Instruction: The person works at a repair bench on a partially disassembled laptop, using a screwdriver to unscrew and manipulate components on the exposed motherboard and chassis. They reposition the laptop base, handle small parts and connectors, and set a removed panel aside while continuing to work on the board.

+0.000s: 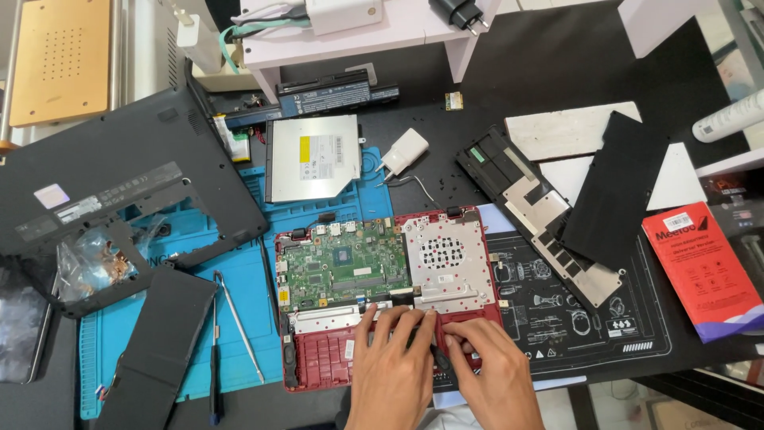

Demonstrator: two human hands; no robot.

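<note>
Head view: both hands (434, 362) on red laptop (382, 299)

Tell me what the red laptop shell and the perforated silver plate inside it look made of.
The red laptop shell looks like moulded plastic: matte, with ribbed grid cells. The perforated silver plate looks like stamped sheet metal, dull grey with punched holes. Both hands, left hand and right hand, rest on the shell's lower edge.

We see a black-topped desk (557, 72) under even, bright light, with a small pale pink raised shelf (398, 32) standing at its far edge. At the lower right, beyond the desk, we glimpse light tiled floor (629, 410).
</note>
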